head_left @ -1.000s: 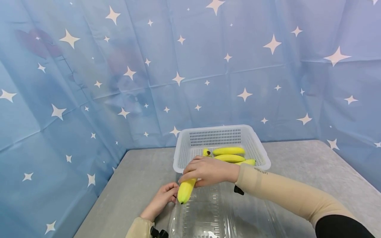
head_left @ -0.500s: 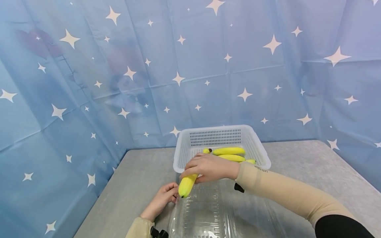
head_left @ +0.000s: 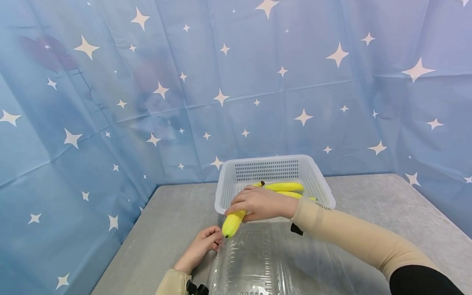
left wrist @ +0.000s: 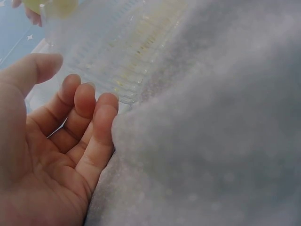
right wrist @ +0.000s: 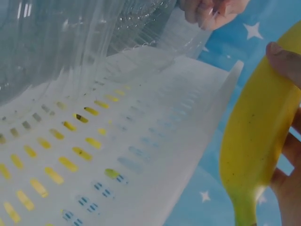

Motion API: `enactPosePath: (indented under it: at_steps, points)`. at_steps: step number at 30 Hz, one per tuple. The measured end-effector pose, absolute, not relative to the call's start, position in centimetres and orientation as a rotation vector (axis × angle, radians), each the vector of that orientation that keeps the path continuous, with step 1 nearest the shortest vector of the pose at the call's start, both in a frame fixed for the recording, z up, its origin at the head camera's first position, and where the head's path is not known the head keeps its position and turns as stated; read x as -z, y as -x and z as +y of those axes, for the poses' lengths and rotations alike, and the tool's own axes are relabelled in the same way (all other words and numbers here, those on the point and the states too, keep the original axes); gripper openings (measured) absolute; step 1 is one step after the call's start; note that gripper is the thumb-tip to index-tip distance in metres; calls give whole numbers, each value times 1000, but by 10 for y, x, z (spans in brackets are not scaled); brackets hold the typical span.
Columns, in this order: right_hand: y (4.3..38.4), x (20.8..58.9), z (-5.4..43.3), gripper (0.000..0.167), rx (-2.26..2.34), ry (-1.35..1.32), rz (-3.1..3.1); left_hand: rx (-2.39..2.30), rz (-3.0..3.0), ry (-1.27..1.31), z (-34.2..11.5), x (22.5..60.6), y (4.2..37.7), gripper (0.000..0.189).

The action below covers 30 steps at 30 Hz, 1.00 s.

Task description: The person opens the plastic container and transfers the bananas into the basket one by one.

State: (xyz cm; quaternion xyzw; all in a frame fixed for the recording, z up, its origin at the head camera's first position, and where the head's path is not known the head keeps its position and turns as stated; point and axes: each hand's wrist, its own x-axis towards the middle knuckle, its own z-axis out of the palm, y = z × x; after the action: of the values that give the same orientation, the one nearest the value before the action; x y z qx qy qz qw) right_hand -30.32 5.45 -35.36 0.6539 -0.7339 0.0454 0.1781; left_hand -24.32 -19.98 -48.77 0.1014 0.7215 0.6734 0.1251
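My right hand grips a yellow banana, thumb on one side and fingers on the other. It hangs tilted above the line between the white basket and the clear plastic container. In the right wrist view, the banana fills the right side, beside the basket's slotted wall. The left hand holds the container's far left corner with curled fingers. In the left wrist view, this hand shows bent fingers by the transparent plastic; the exact contact is hard to see.
Several bananas lie in the basket, partly hidden by my right hand and sleeve. The grey table reaches back to a blue curtain with white stars. The container stands directly in front of the basket.
My right hand has shifted slightly away from me, taking the banana from over the container's corner toward the basket. A banana stem in the basket has turned slightly. My left hand stays put.
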Motion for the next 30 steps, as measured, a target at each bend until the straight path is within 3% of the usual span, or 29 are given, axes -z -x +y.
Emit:
enactPosePath:
  at_steps: [7, 30]
  points:
    - [310, 353, 57, 47, -175, -1810, -2028, -1969, 2105, -303, -200, 489, 244, 39]
    - [336, 358, 64, 49, -266, -1744, -2296, -1972, 2116, -345, -200, 489, 242, 36]
